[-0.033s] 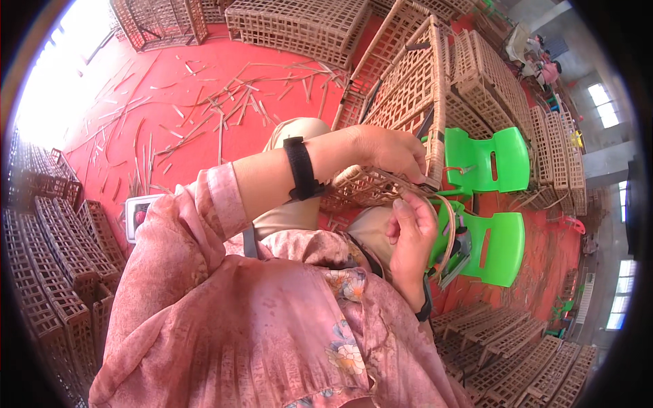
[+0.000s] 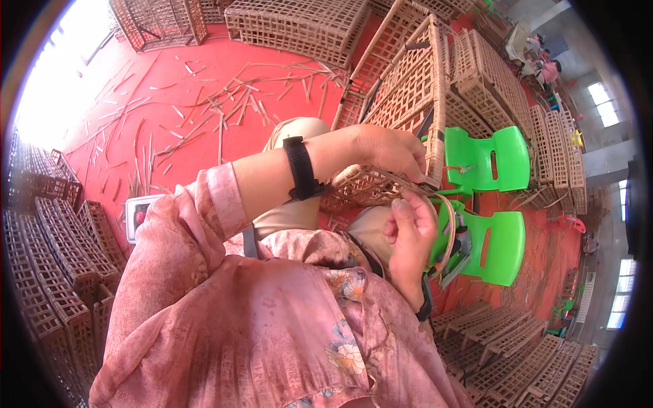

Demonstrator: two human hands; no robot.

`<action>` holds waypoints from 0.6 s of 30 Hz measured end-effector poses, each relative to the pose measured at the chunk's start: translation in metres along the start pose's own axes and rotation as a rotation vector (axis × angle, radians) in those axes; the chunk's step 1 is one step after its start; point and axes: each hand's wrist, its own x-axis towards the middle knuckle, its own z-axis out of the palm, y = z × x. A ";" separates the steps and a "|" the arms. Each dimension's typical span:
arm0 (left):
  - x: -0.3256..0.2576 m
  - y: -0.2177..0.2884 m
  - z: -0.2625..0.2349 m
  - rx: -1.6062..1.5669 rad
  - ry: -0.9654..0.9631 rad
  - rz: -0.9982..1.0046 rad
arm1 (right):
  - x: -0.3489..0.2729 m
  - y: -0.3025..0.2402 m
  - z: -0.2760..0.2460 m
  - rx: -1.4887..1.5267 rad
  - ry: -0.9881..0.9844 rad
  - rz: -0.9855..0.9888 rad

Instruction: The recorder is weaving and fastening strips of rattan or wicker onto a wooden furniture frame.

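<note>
A woven lattice basket (image 2: 407, 88) of tan cane stands tilted in front of me, its lower corner close to my knees. My left hand (image 2: 394, 151) reaches across and is closed over the bound edge at that corner, fingertips partly hidden. Just below it, my right hand (image 2: 411, 228) is closed, thumb and forefinger pinched at a thin cane strip (image 2: 449, 238). From the fingertips, the strip loops out to the right and hangs down past the green chair. Exactly where the strip meets the basket is hard to make out.
Two small green chairs (image 2: 500, 248) stand right of the basket, with dark tools on the nearer one. Stacked lattice baskets (image 2: 296, 30) line the back, both sides and lower right. Cut strips (image 2: 238, 102) litter the red floor. People (image 2: 544, 68) are far off at upper right.
</note>
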 end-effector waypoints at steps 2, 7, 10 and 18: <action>0.001 -0.002 -0.002 0.005 -0.004 -0.004 | -0.002 0.010 0.003 -0.095 0.001 -0.069; -0.001 0.001 -0.001 0.015 0.012 0.016 | 0.007 0.008 0.003 -0.180 0.019 -0.141; -0.007 0.007 0.000 0.013 0.032 -0.004 | 0.009 0.005 0.003 -0.080 0.038 -0.086; -0.008 0.003 -0.007 0.051 -0.036 -0.029 | 0.004 0.002 -0.017 -0.032 -0.140 0.042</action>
